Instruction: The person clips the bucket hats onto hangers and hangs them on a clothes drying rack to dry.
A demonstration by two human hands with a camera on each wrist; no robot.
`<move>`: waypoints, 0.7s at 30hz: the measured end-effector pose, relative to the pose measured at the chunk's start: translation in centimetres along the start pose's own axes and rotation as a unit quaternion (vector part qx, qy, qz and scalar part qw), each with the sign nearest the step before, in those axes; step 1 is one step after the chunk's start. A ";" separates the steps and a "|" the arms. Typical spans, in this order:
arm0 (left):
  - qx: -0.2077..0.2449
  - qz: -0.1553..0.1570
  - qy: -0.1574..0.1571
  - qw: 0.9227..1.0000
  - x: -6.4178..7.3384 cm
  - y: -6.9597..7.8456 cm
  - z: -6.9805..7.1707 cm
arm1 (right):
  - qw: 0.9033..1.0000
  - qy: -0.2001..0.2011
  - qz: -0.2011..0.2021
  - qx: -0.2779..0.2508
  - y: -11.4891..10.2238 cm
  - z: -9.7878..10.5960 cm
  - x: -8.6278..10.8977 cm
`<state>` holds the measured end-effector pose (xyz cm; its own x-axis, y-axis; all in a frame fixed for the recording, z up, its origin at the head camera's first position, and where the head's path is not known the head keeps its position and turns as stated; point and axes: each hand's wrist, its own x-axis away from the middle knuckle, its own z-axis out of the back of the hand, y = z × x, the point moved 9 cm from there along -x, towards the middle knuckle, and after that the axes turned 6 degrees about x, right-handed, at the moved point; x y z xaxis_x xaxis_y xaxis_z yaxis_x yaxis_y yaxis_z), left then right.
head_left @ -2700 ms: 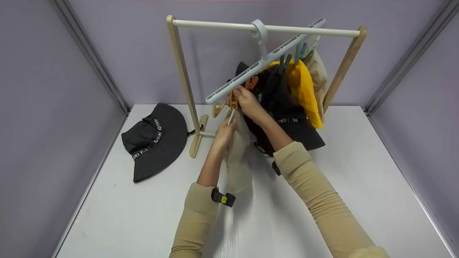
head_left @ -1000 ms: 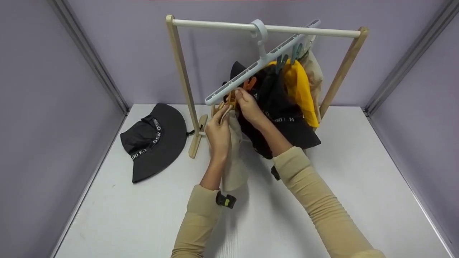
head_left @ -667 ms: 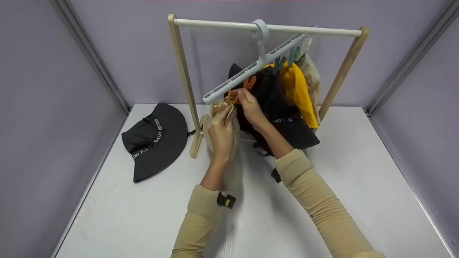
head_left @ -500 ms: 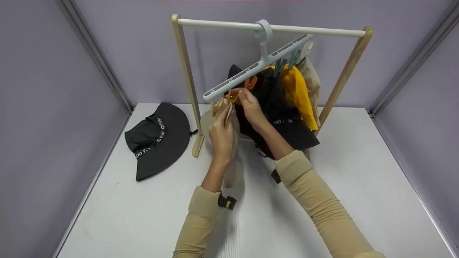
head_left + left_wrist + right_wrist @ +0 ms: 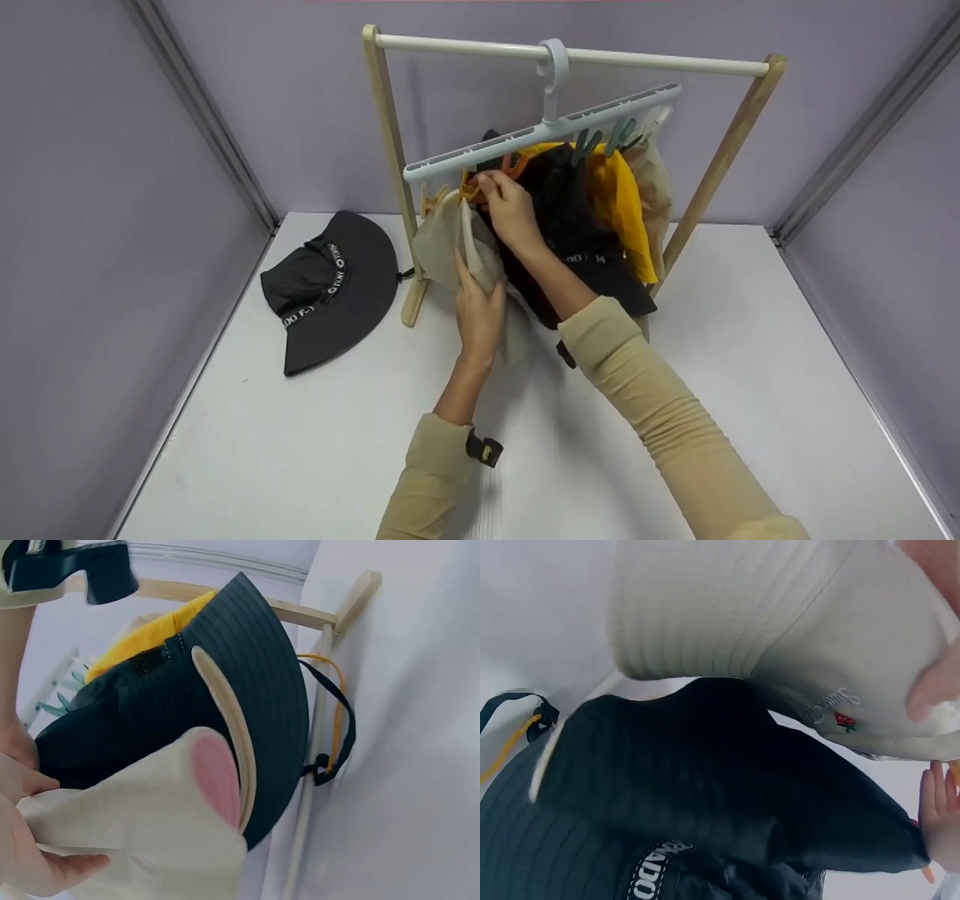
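A cream hat [image 5: 484, 255] with a small embroidered motif, visible in the right wrist view, hangs below the left part of a pale blue hanger [image 5: 517, 141]. My left hand [image 5: 480, 311] lies against its cloth with straight fingers, thumb spread apart from them; the left wrist view shows the hand [image 5: 34, 840] at the cream hat [image 5: 142, 817]. My right hand [image 5: 514, 210] pinches a yellow-orange clothespin [image 5: 469, 189] at the hat's upper edge, under the hanger. Just right of the cream hat hangs a black hat [image 5: 562, 202], partly behind my right hand.
The hanger hooks over the white bar [image 5: 465, 46] of a wooden-legged rack. Farther right hang a yellow hat [image 5: 626, 202] and a beige hat [image 5: 651, 180]. Another black hat [image 5: 341, 292] lies on the white table [image 5: 300, 450] at left. A light orange clothespin [image 5: 433, 201] hangs near the hanger's left end.
The hanger's left end has risen and swung away, turning it more parallel to the bar. My left hand has slid down from the hat's upper edge, its fingers straightening; my right hand rose slightly.
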<state>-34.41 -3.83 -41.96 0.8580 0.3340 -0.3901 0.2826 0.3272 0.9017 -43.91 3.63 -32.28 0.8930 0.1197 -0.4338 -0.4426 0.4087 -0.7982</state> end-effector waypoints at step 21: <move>-0.024 0.056 -0.010 0.998 -0.1 -2.5 -0.2 | 0.988 -0.011 -0.125 0.093 1.1 -0.2 -2.4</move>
<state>-35.25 -4.47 -44.21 0.8918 0.3530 -0.2831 0.1639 0.3311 0.9292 -46.52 3.60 -32.20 0.9748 0.0125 -0.2228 -0.1875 0.5875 -0.7872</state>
